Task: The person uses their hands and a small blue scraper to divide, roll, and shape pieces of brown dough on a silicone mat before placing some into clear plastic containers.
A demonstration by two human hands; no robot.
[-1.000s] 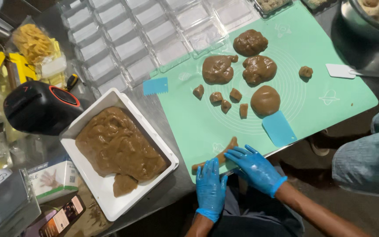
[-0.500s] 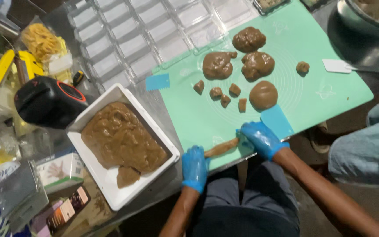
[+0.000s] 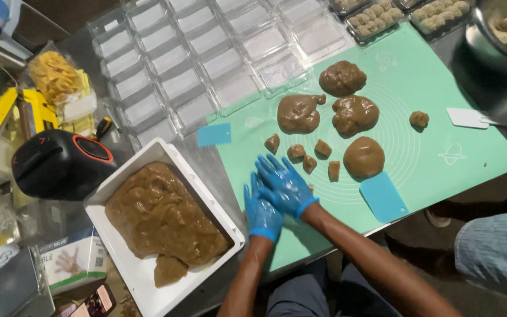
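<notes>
here both gloved hands (image 3: pixel 274 196) lie flat, overlapped, hiding the brown dough roll.

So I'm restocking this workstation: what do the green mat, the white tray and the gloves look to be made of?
The green mat looks like silicone: thin, matte, lying flat, printed with faint circles. The white tray seems to be rigid plastic or enamelled metal; its smooth, slightly glossy rim leaves that open. The gloves on the left hand and right hand look like thin blue nitrile or latex, wrinkled and tight on the fingers.
</notes>
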